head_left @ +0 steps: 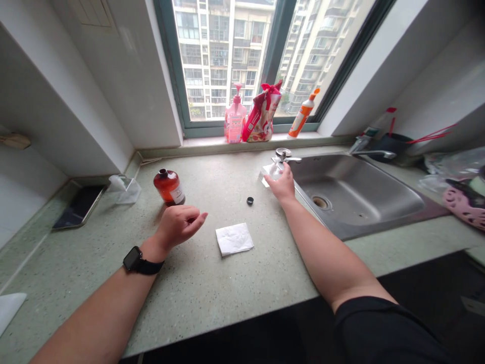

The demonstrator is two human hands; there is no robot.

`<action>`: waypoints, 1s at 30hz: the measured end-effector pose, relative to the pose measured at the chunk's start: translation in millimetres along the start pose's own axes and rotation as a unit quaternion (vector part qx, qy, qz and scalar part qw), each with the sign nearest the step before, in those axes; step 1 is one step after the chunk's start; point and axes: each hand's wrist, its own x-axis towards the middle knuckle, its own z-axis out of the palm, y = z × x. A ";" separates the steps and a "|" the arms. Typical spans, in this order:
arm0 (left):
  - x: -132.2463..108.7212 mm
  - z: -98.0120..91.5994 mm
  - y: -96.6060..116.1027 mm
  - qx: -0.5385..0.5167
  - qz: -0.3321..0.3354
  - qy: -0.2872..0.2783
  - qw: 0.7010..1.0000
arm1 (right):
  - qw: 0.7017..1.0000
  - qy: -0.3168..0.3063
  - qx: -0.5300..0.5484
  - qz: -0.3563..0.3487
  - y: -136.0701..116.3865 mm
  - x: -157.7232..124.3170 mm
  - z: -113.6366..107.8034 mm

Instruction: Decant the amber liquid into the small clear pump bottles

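My right hand (282, 183) reaches across the green counter to the left rim of the steel sink (382, 202). Its fingers close around a small clear plastic item (270, 171) that I cannot identify. My left hand (180, 225) hovers over the counter with fingers loosely curled and nothing visible in them; a black watch sits on that wrist. Just behind it stands an amber bottle (168, 186) with its top off. A small black cap (250, 201) lies between my hands, and a folded white tissue (234, 238) lies in front of it.
A pink pump bottle (235, 120), a red snack bag (262, 114) and an orange bottle (303, 115) line the window sill. A phone (79, 207) and clear wrapper (125, 188) lie at the left. A faucet (373, 151) and pink object (467, 206) are at the right.
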 end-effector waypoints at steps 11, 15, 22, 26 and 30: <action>-0.9 1.4 5.1 -0.036 -0.022 0.044 0.998 | 0.978 -0.071 0.197 -0.021 -53.9 -32.2 -16.8; -1.3 5.9 3.3 -0.056 -0.012 0.090 0.994 | 0.938 -0.175 0.291 -0.066 -80.2 -66.4 -13.8; -1.5 13.5 10.0 -0.117 -0.014 0.108 0.987 | 0.875 -0.329 0.295 -0.198 -115.2 -120.9 -24.0; -2.0 14.0 11.1 -0.160 -0.012 0.043 0.986 | 0.850 -0.358 0.291 -0.253 -123.1 -131.2 -30.1; -3.4 13.7 7.7 -0.208 -0.034 0.003 0.978 | 0.842 -0.369 0.280 -0.278 -120.8 -130.8 -29.2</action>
